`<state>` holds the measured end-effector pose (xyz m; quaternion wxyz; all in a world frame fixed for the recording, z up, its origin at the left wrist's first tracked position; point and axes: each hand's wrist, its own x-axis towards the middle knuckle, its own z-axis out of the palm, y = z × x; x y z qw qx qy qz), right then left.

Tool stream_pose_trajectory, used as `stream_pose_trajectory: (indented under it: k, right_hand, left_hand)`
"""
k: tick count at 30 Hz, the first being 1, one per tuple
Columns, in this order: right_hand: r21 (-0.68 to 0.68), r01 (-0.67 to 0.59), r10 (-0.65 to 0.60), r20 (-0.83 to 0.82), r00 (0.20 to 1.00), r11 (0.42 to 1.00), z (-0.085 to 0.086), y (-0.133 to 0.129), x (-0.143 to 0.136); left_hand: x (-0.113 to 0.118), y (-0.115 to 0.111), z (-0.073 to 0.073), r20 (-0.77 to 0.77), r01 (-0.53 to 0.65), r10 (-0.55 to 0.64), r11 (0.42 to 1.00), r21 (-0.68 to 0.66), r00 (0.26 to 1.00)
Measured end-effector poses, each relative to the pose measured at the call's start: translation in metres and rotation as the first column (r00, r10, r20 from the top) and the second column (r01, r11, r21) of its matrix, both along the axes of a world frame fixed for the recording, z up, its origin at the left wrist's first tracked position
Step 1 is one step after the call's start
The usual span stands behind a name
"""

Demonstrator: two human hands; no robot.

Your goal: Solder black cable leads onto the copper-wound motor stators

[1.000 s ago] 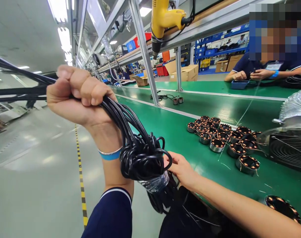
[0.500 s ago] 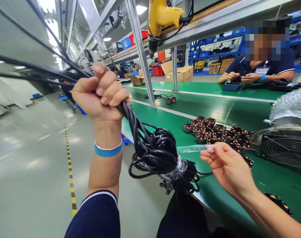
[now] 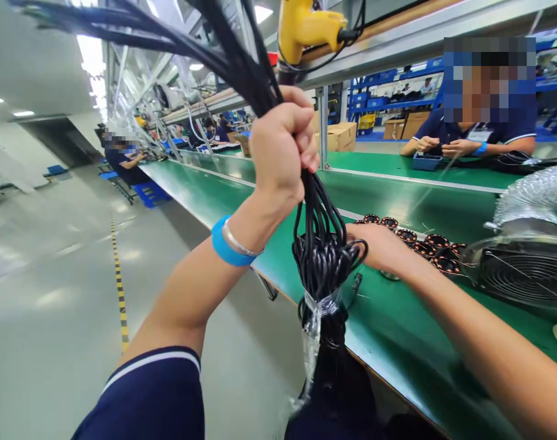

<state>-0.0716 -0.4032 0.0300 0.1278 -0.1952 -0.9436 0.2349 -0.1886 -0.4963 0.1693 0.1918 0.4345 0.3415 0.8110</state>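
Observation:
My left hand (image 3: 283, 143) is closed round the upper part of a bundle of black cables (image 3: 317, 208), raised in front of me. Loose cable lengths fan out above the fist, and a looped coil hangs below it. Clear plastic film (image 3: 311, 333) is wrapped about the lower coil, with a loose tail dangling down. My right hand (image 3: 367, 241) is at the right side of the looped part; its fingers are hidden behind the cables, so their grip does not show.
Several copper-wound stator rings (image 3: 425, 247) lie on the green workbench (image 3: 388, 330). A fan (image 3: 526, 272) with a silver duct (image 3: 530, 195) stands at right. A yellow power tool (image 3: 301, 30) hangs overhead. A co-worker (image 3: 484, 131) sits across the bench, hands near a blue tray (image 3: 426, 161).
My left hand has moved right with the bundle, which now hangs more upright. My right hand has let go of the film strip and moved to the coil; the film now dangles.

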Motion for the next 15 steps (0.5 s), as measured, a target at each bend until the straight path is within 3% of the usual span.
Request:
stream_pose_trajectory:
  k: [2,4,6,8,11,15]
  right_hand:
    - [0.051,-0.074,0.067,0.132,0.989,0.996,-0.002,-0.011,0.03]
    - [0.047,-0.234,0.22,0.202,0.954,0.971,-0.01,-0.037,0.049]
    - [0.233,-0.379,0.346,0.171,0.922,0.895,-0.022,-0.066,0.055]
    - [0.407,-0.37,0.337,0.154,0.929,0.835,-0.033,-0.085,0.05]
    - [0.507,-0.326,0.323,0.098,0.941,0.798,-0.04,-0.089,0.039]
    - [0.528,-0.43,0.437,0.119,0.891,0.732,-0.039,-0.076,0.039]
  left_hand:
    - [-0.008,0.013,-0.007,0.062,-0.048,0.052,0.997,-0.061,0.997]
    - [-0.011,0.023,-0.012,0.111,-0.042,0.054,0.993,-0.107,0.992]
    - [-0.011,0.028,-0.013,0.136,-0.015,0.032,0.993,-0.121,0.99]
    - [-0.008,0.029,-0.013,0.142,0.009,0.008,0.992,-0.124,0.99]
    - [-0.007,0.027,-0.012,0.149,0.017,0.001,0.993,-0.12,0.989]
    - [-0.013,0.021,-0.014,0.169,-0.006,0.028,0.991,-0.134,0.985]
